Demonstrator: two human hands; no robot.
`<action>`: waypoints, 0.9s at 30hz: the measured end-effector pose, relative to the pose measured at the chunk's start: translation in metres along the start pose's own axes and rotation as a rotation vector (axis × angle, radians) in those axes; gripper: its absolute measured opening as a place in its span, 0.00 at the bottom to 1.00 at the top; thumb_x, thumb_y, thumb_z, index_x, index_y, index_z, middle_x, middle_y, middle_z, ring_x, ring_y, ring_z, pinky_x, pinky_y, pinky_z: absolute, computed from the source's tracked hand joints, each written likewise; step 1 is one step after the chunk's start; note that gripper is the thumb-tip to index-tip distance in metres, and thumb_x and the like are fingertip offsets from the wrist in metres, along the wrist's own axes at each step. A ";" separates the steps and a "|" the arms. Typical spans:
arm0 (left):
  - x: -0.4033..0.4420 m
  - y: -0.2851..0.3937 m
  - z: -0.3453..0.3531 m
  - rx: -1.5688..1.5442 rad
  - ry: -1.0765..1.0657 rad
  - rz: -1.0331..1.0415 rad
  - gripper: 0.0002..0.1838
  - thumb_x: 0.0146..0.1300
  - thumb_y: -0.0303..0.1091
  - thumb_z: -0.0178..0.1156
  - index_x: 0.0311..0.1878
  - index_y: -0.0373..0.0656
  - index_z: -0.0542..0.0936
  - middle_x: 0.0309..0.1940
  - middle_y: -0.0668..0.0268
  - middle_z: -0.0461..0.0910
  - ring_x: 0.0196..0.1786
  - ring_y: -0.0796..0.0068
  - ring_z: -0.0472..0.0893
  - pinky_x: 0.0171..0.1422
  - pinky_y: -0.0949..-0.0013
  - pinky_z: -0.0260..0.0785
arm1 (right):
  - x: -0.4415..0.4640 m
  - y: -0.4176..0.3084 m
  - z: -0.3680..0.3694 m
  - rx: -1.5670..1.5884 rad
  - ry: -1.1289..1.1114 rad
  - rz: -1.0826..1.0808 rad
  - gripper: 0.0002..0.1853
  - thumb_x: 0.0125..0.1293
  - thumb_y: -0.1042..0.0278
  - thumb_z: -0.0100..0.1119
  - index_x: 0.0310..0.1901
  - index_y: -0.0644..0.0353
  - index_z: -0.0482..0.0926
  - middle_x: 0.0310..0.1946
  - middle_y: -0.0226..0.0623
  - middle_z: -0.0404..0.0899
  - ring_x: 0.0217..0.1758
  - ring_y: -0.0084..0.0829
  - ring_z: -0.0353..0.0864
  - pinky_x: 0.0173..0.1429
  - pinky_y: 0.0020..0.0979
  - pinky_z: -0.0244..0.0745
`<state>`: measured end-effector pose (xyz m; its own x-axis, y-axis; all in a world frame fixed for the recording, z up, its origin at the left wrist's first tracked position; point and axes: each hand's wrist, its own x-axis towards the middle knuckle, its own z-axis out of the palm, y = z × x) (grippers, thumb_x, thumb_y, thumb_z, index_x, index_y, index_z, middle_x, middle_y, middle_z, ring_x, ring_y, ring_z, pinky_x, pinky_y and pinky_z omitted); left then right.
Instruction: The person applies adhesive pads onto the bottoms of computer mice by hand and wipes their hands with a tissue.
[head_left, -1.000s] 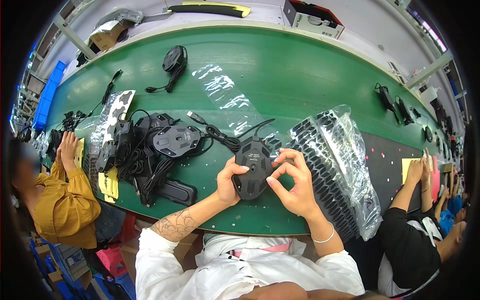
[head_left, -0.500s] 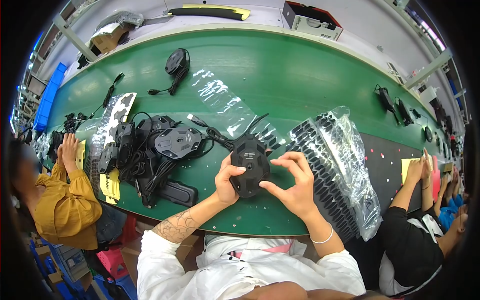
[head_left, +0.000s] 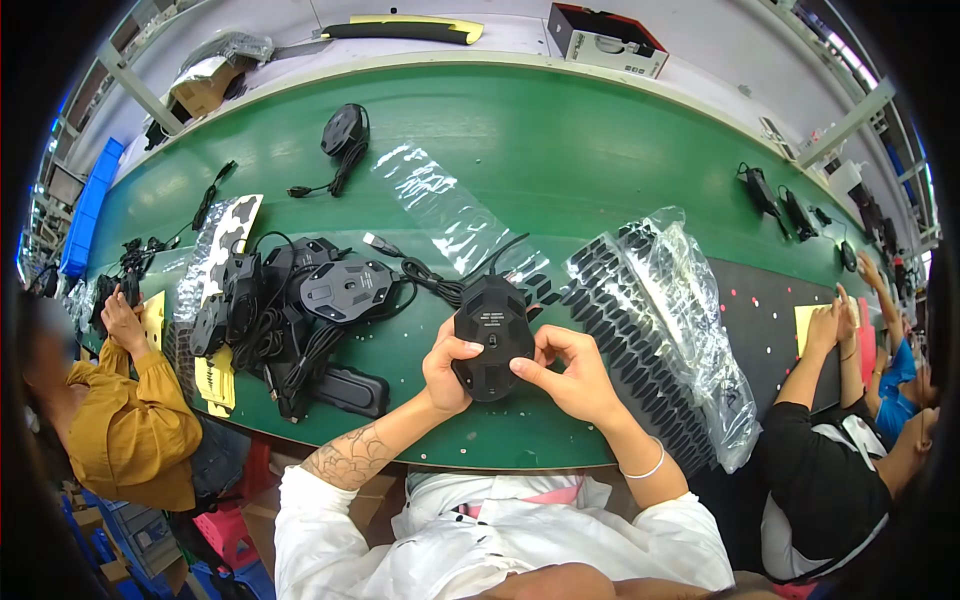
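Observation:
A black computer mouse [head_left: 492,335] is held underside up above the green bench, its cable running off at the top. My left hand [head_left: 449,368] grips its left side, with the thumb on the underside. At the right edge is my right hand [head_left: 575,374], its thumb pressed on the underside and its fingers curled by the side; the fingertips are partly hidden. A USB plug [head_left: 381,245] on a black cable lies behind the mouse. To the right are sheets of black die-cut pads [head_left: 640,335] with clear plastic film [head_left: 712,370] over part of them.
Several wired mice [head_left: 348,290] are piled to my left, with one mouse [head_left: 343,130] farther back. A clear plastic strip [head_left: 440,200] lies mid-bench. An open box [head_left: 610,45] stands on the back ledge. Co-workers sit left, in a yellow sleeve [head_left: 150,405], and right, in black [head_left: 820,470].
My right hand has moved in to the mouse's edge, its fingers curling closer and the thumb sliding onto the underside. The view has shifted slightly. The left hand keeps its grip.

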<state>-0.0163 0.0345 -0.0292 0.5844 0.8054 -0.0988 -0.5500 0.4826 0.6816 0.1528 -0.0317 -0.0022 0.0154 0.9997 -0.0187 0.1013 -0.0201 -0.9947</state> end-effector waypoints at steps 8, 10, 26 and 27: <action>0.001 -0.001 0.000 -0.015 -0.074 -0.039 0.33 0.44 0.35 0.50 0.59 0.34 0.72 0.50 0.54 0.79 0.48 0.64 0.79 0.56 0.68 0.70 | -0.002 0.009 0.002 0.000 0.123 -0.070 0.11 0.60 0.73 0.65 0.24 0.62 0.73 0.21 0.26 0.71 0.23 0.19 0.63 0.30 0.20 0.61; 0.001 -0.003 -0.007 0.026 -0.113 -0.067 0.34 0.44 0.35 0.51 0.59 0.34 0.72 0.50 0.55 0.80 0.49 0.63 0.79 0.57 0.67 0.70 | -0.003 0.008 0.001 -0.091 0.204 -0.107 0.09 0.61 0.74 0.65 0.25 0.62 0.75 0.21 0.26 0.72 0.22 0.19 0.63 0.30 0.20 0.61; 0.002 -0.007 0.003 0.804 -0.455 0.449 0.44 0.39 0.39 0.58 0.67 0.33 0.67 0.62 0.50 0.72 0.60 0.54 0.74 0.68 0.58 0.63 | 0.007 -0.004 -0.011 -0.675 0.640 -0.503 0.08 0.51 0.75 0.70 0.35 0.57 0.87 0.32 0.28 0.78 0.38 0.28 0.70 0.42 0.25 0.69; 0.001 -0.005 0.005 0.812 -0.455 0.435 0.44 0.40 0.39 0.58 0.67 0.33 0.67 0.63 0.50 0.72 0.61 0.53 0.73 0.68 0.57 0.63 | 0.006 -0.002 -0.011 -0.634 0.616 -0.492 0.08 0.51 0.75 0.70 0.35 0.58 0.87 0.32 0.28 0.78 0.38 0.28 0.71 0.42 0.26 0.69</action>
<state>-0.0099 0.0313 -0.0297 0.6946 0.5670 0.4428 -0.2975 -0.3340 0.8944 0.1639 -0.0253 0.0011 0.3219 0.7216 0.6129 0.7415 0.2104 -0.6371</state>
